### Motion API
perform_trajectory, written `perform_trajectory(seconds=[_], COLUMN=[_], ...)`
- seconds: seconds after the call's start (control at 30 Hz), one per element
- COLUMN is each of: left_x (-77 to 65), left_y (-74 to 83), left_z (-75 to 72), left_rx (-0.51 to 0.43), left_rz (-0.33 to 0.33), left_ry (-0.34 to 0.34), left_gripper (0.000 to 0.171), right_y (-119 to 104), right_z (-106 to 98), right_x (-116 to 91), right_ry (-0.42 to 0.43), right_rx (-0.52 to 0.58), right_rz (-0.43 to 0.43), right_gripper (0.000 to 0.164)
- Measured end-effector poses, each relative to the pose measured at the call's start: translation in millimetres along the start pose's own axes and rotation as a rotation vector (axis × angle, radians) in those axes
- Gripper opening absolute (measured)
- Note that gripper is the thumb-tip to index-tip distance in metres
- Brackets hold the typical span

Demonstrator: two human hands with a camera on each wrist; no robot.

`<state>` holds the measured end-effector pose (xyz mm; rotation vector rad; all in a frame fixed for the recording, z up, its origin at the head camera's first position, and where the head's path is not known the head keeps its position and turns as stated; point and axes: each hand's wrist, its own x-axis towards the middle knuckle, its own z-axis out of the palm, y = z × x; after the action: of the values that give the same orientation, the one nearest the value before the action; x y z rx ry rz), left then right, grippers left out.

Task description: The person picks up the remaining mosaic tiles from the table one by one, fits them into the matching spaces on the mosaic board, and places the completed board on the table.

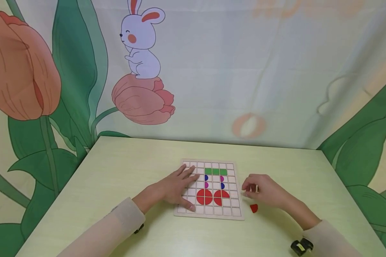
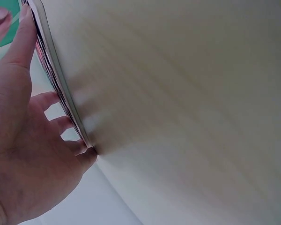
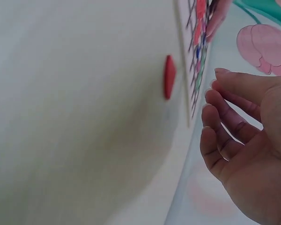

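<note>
My left hand (image 1: 177, 187) lies with fingers spread over the left side of a pale wooden grid board (image 1: 209, 216). In the left wrist view its fingers and thumb rest along the board's edge. On the board sit green squares (image 1: 215, 171) in a row, small blue and magenta half-rounds, a full red circle (image 1: 204, 196) and a red round (image 1: 218, 195) lacking its lower right quarter. Right of the board, my right hand (image 1: 265, 191) hovers with loosely bent fingers and nothing between them. Just below it, a red quarter-circle piece (image 1: 254, 208) lies on the table.
The pale table (image 1: 141, 153) runs back to a hanging cloth (image 1: 212, 71) printed with tulips and a rabbit. A black wrist device (image 1: 302, 246) shows at the right sleeve, and part of another (image 1: 139, 228) at the left.
</note>
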<state>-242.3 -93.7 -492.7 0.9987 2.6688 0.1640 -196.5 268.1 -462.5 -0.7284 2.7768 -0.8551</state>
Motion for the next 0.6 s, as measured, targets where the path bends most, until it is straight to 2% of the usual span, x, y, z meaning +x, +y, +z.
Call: perform_trajectory(seconds=[0.13, 0.3, 0.6], left_x=[-0.2, -0.1, -3.0], left_y=[-0.5, -0.4, -0.4], left_z=[0.4, -1.1, -0.1], left_rx=[0.006, -0.003, -0.023], left_rz=[0.002, 0.005, 0.008], left_ry=[0.004, 0.012, 0.012], left_gripper=[0.121, 0.120, 0.120], right_y=[13, 26, 26], right_z=[-1, 4, 13], right_x=[-18, -36, -42], right_ry=[-0.025, -0.037, -0.041], right_rx=[0.008, 0.036, 0.030], right_rz=[0.024, -0.012, -0.026], right_gripper=[0.010, 0.017, 0.022])
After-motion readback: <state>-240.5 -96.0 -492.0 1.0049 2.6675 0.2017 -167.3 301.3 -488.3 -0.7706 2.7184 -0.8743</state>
